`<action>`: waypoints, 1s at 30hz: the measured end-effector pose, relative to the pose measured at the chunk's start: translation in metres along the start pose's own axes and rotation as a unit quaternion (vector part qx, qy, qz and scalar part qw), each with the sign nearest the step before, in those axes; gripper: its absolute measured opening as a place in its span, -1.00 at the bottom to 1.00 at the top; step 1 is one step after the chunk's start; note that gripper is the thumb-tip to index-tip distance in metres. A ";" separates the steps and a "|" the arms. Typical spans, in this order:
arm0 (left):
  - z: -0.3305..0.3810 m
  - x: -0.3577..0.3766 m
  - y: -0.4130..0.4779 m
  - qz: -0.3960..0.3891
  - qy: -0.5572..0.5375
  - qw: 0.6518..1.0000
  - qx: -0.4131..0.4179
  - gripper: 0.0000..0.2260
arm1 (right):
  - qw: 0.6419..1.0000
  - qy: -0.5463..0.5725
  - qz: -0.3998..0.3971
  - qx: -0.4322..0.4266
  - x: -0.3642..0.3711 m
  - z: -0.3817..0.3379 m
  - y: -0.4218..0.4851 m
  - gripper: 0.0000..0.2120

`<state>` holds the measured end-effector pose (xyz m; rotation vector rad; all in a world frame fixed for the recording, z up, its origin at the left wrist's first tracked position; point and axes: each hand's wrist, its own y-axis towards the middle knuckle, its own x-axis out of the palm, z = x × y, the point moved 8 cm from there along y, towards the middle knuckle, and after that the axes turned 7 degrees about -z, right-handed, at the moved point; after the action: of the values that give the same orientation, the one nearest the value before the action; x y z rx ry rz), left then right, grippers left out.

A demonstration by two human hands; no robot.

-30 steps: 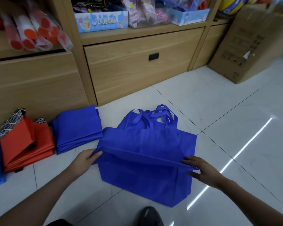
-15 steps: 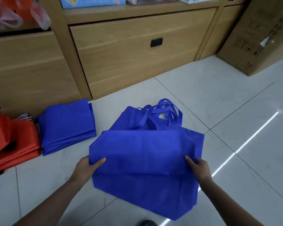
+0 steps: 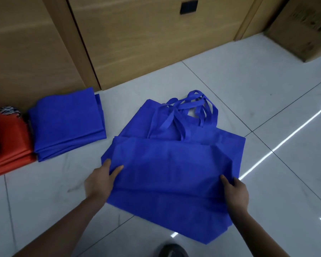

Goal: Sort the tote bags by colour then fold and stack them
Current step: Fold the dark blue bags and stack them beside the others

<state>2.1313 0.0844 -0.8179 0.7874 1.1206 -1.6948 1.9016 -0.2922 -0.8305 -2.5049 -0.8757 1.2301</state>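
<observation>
White tiles [image 3: 230,86] lay under the blue bag [image 3: 174,164], spread flat at twelve o'clock. My left hand [image 3: 102,179] pinched its nine o'clock edge and my right hand [image 3: 235,191] its three o'clock edge. It looked light, limp and crease-prone, so I judged the side edges the best hold.

Likely a shop: wooden drawer units [image 3: 156,43], cardboard carton [image 3: 304,28].
</observation>
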 end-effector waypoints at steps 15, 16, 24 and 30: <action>0.103 0.041 -0.025 0.046 0.194 0.941 0.272 -0.49 | 0.986 -0.158 -0.015 0.039 -0.001 -0.016 0.012 -0.57; 0.098 0.055 -0.020 -0.004 0.202 0.950 0.238 -0.41 | 0.986 -0.162 -0.013 0.045 -0.002 -0.018 0.009 -0.58; 0.079 0.078 -0.012 -0.030 0.217 0.962 0.162 -0.38 | 0.863 -0.330 0.092 -0.371 0.059 -0.109 -0.062 -0.50; 0.078 0.079 -0.013 -0.022 0.215 0.961 0.174 -0.37 | 0.783 -0.430 -0.146 -0.425 0.165 -0.109 -0.066 -0.51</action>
<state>2.0884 -0.0130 -0.8524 1.4149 1.1410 -1.8341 2.0369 -0.1336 -0.8403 -2.0039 -2.3806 2.2557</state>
